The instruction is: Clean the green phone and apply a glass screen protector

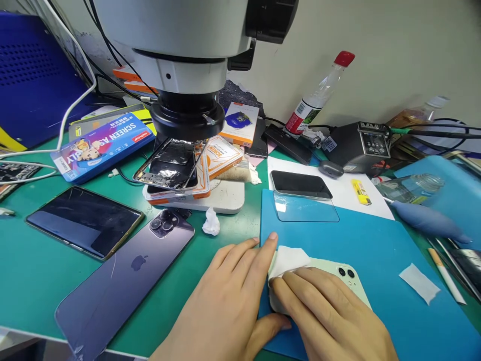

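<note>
A light green phone (329, 266) lies back up on the blue mat (383, 301), its two camera lenses at the far right end. My left hand (229, 296) is braced around the phone's left end, fingers extended and thumb at the lower corner. Bent fingers of my right hand (330, 313) press a folded white tissue (291, 258) onto the phone's back near that end. The right hand hides much of the phone. Behind it, a clear screen protector (306, 209) rests on the mat beside another phone (300, 184), dark screen up.
A microscope (188, 118) overhangs boxes and an opened phone (169, 163). To the left lie a cracked purple phone (131, 281) and a dark-screened phone (84, 218). A crumpled tissue (211, 222) is nearby. On the right are a white wipe (419, 283), a blue air blower (428, 219) and a cigarette (446, 276).
</note>
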`<action>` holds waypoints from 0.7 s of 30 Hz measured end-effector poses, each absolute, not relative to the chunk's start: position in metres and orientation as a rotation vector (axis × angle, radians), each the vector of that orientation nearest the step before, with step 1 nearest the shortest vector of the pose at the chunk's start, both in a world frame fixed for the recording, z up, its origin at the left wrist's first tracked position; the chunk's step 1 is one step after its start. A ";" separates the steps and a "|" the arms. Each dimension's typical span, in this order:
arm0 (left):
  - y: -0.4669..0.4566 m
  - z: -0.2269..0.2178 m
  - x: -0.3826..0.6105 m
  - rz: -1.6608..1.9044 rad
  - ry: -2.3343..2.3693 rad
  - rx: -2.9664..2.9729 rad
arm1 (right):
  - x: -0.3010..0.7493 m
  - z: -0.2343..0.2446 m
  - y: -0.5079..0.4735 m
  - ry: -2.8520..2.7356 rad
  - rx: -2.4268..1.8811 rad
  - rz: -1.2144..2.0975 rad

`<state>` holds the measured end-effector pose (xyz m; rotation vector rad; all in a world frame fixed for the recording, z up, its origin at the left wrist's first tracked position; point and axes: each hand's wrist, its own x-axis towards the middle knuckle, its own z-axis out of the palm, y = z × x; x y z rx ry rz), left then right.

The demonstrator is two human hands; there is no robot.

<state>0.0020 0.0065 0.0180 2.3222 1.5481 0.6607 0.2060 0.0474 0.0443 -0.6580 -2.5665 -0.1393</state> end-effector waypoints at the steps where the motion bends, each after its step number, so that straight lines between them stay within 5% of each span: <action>1: 0.006 0.018 0.002 0.662 1.551 2.322 | 0.206 0.044 0.048 -2.554 -0.663 -0.132; 21: 0.005 0.018 0.003 0.640 1.542 2.300 | 0.205 0.042 0.049 -2.534 -0.683 -0.178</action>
